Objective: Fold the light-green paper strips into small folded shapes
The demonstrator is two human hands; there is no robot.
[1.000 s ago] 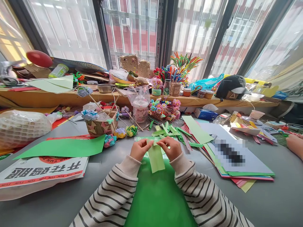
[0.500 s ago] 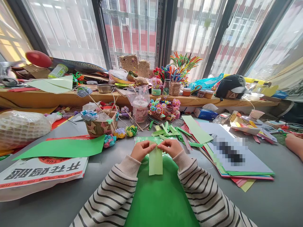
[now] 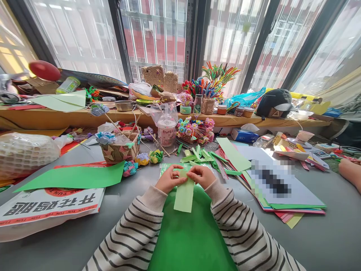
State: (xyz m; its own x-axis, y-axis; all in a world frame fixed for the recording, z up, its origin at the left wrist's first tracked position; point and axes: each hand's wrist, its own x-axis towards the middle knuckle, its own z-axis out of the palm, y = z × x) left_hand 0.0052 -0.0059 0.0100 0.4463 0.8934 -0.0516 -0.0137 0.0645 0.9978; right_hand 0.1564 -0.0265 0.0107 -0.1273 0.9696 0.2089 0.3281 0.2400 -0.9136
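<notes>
A light green paper strip (image 3: pixel 184 197) hangs between my two hands, its lower end slanting slightly left. My left hand (image 3: pixel 170 180) pinches its upper left edge, thumb in front. At the upper right edge, my right hand (image 3: pixel 202 177) grips the same strip between thumb and fingertips. Below lies a smooth green sheet (image 3: pixel 191 241), reaching toward my body between the striped sleeves. Just beyond my hands is a pile of cut green paper strips (image 3: pixel 200 154).
Left are a green paper sheet (image 3: pixel 73 177), a printed white bag (image 3: pixel 53 205) and a basket of paper flowers (image 3: pixel 120 150). Right lies a stack of coloured paper (image 3: pixel 282 184). A lidded drink cup (image 3: pixel 167 131) stands behind. Another person's hand (image 3: pixel 349 171) shows at the far right.
The strip has tilted, its lower end swinging left and slightly toward me. My left hand's fingers have spread a little and its thumb has slid lower along the strip.
</notes>
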